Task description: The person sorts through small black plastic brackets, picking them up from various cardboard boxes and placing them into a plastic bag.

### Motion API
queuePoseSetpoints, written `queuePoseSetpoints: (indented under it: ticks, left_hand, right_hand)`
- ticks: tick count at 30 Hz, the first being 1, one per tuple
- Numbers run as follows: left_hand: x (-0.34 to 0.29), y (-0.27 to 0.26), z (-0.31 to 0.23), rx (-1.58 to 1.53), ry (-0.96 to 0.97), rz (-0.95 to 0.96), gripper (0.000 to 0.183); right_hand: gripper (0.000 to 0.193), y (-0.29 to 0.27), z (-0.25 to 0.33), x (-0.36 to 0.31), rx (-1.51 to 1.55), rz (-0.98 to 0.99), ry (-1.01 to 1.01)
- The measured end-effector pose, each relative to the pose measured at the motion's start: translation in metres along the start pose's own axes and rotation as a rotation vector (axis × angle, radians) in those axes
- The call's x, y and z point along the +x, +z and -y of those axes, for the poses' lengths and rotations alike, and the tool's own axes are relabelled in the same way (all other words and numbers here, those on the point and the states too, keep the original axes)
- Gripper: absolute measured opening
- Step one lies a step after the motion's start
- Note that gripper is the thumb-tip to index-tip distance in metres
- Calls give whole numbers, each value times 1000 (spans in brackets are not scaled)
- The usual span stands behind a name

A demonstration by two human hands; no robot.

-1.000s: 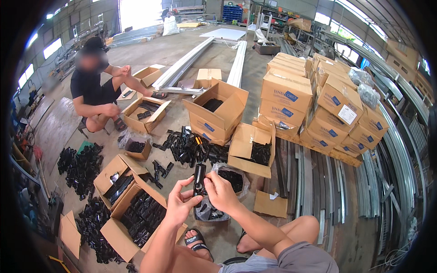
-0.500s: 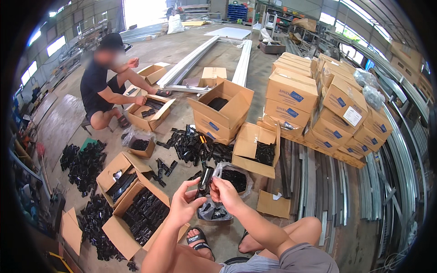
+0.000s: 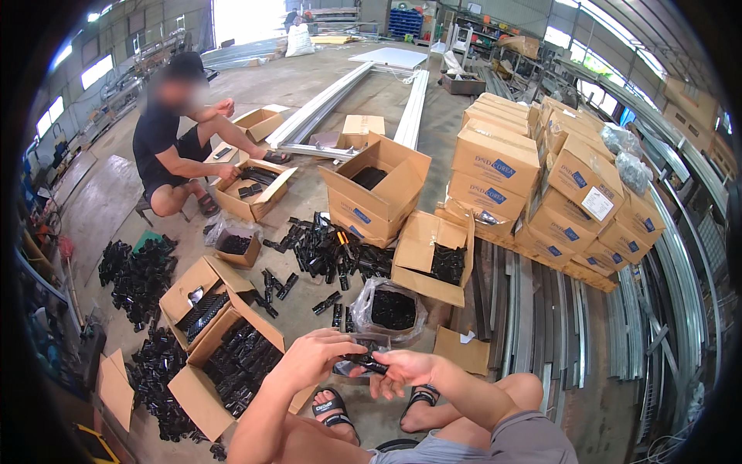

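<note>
Low in front of me, both hands meet on one short, glossy black part [image 3: 369, 360] that looks like moulded plastic. My left hand [image 3: 321, 354] pinches its left end from above, and my right hand [image 3: 408, 366] grips the other end with thumb and fingers. My fingers hide much of its shape. Just behind the hands is a small container [image 3: 374, 339], mostly covered by them. Beyond it sits a plastic-lined box [image 3: 421, 313] full of small black pieces. Several similar black parts [image 3: 328, 303] lie on the floor nearby.
At my left, an open carton [image 3: 202, 400] is packed with black parts beside loose heaps [image 3: 158, 379]. Another open carton [image 3: 456, 292] stands right of the lined box. Stacked cartons [image 3: 495, 158] rise at right near long metal profiles [image 3: 525, 332]. A seated co-worker [image 3: 158, 131] reaches into a carton.
My hands have come down nearer my lap, and the black part has gone from upright to nearly level between them. The lined box behind shows more fully.
</note>
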State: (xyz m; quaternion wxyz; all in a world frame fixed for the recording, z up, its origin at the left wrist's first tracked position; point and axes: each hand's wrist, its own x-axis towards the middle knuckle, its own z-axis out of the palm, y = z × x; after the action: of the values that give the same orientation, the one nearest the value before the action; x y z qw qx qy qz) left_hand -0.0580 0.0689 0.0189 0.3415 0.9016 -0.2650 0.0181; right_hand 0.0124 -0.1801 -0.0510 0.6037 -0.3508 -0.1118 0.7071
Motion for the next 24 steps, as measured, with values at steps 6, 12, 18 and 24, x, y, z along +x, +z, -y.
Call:
queuePoseSetpoints:
  ticks: [6, 12, 18, 24]
  left_hand:
    - [10, 13, 1, -41, -196, -371, 65]
    - [3, 44, 14, -1105, -671, -109, 44]
    - [3, 54, 13, -1120, -662, -198, 17]
    - [8, 59, 12, -922, -486, -185, 24]
  right_hand:
    - [44, 12, -24, 18, 23, -184, -376]
    - [47, 21, -55, 53, -724, -851, -612]
    - [55, 12, -69, 65, -778, -884, -533]
    - [50, 8, -45, 33, -570, -793, -664]
